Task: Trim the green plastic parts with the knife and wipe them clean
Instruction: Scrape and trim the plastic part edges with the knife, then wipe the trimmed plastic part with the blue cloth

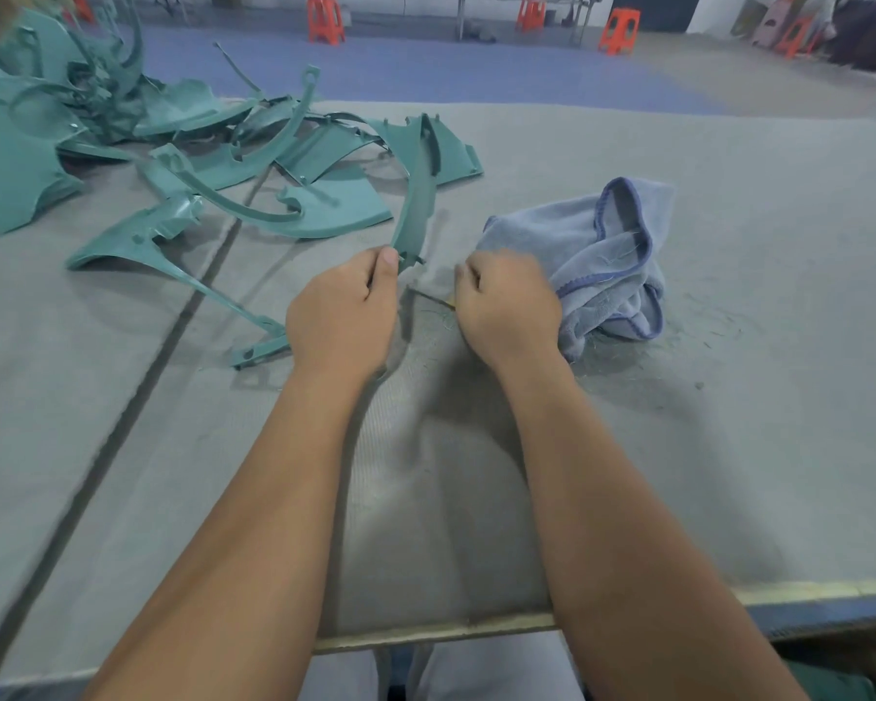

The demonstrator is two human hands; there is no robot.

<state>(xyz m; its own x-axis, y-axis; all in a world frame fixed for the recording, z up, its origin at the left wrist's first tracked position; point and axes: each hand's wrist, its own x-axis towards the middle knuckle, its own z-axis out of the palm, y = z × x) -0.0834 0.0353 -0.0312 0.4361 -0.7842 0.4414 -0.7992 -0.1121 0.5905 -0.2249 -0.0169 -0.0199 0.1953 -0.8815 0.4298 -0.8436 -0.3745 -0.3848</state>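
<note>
Both hands busy: our left hand (342, 316) pinches a long curved green plastic strip (416, 204), our right hand (507, 306) grips a thin-bladed knife (428, 296); crumpled blue cloth (608, 255) just beside it.

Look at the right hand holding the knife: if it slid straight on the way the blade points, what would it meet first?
Probably the left hand, or the lower end of the green strip it holds. The right hand points the knife leftward at them; depth is unclear.

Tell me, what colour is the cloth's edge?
Dark blue trim on the pale blue-grey cloth, seen in the head view.
</note>
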